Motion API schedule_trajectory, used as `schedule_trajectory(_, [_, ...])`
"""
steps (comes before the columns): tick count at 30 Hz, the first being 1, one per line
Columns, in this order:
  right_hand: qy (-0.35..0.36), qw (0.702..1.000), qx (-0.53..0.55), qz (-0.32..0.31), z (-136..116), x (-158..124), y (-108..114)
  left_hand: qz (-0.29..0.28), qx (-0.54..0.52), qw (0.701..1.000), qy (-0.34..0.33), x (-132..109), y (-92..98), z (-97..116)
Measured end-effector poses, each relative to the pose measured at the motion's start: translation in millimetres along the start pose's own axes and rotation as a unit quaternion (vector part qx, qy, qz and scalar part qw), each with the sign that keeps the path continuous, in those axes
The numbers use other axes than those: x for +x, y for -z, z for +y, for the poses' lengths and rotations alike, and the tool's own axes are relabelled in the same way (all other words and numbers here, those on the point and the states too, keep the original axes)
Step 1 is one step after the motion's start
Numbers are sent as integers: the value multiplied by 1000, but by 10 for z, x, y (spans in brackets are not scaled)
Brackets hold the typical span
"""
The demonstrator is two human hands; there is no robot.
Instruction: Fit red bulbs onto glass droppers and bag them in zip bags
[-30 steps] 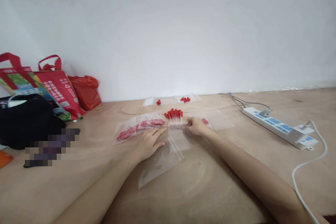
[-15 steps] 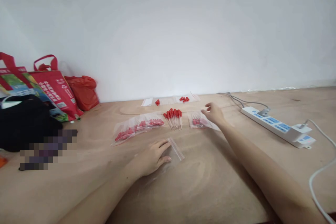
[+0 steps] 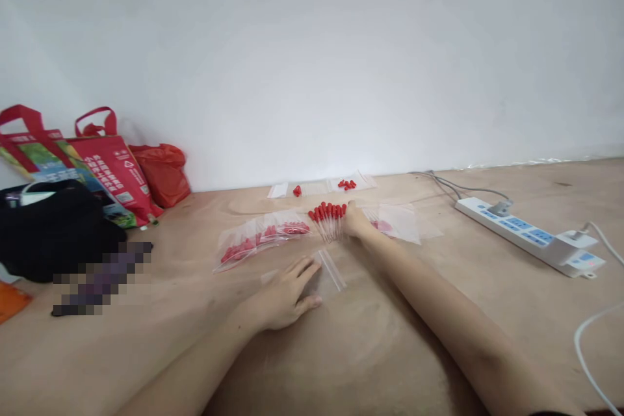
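Note:
My left hand (image 3: 292, 289) lies on a clear zip bag (image 3: 331, 272) on the table, its fingers stretched and the thumb apart. In the middle, a fan of droppers (image 3: 330, 213) with red bulbs and thin clear stems lies on the wood. My right hand (image 3: 357, 220) is at the right end of this fan, over or against the outermost dropper. Its fingers are mostly hidden behind the hand, so a grip cannot be made out. Right of it lies a bag with red-bulbed droppers (image 3: 384, 226), with an empty-looking clear bag (image 3: 402, 221) partly over it.
Several filled zip bags (image 3: 241, 247) overlap left of the fan. Loose red bulbs (image 3: 347, 184) and thin clear stems lie near the wall. A power strip (image 3: 526, 234) with cables is on the right. Shopping bags (image 3: 117, 172) and a black bag (image 3: 58, 221) stand left.
My right hand has moved left from the bags on the right to the dropper fan. A clear bag there now lies farther right. My left hand stays on its bag; the view has shifted slightly.

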State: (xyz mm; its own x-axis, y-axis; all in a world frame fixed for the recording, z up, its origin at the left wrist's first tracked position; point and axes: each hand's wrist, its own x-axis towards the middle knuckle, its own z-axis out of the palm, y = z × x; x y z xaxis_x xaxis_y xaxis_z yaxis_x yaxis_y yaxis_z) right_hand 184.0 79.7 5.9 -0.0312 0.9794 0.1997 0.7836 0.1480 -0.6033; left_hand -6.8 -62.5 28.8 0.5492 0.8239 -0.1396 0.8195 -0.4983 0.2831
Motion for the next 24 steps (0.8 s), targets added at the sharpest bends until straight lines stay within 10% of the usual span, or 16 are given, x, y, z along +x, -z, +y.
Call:
schedule_trajectory(5, [0, 992, 129, -9, 141, -271, 241, 18, -37, 998, -50, 88, -55, -54])
schedule_trajectory(12, [-76, 877, 466, 86, 345, -868, 221, 76, -49, 991, -95, 181, -165, -73])
schedule_trajectory(24, [-35, 854, 514, 74, 210, -963, 34, 107, -77, 984, -120, 170, -161, -18])
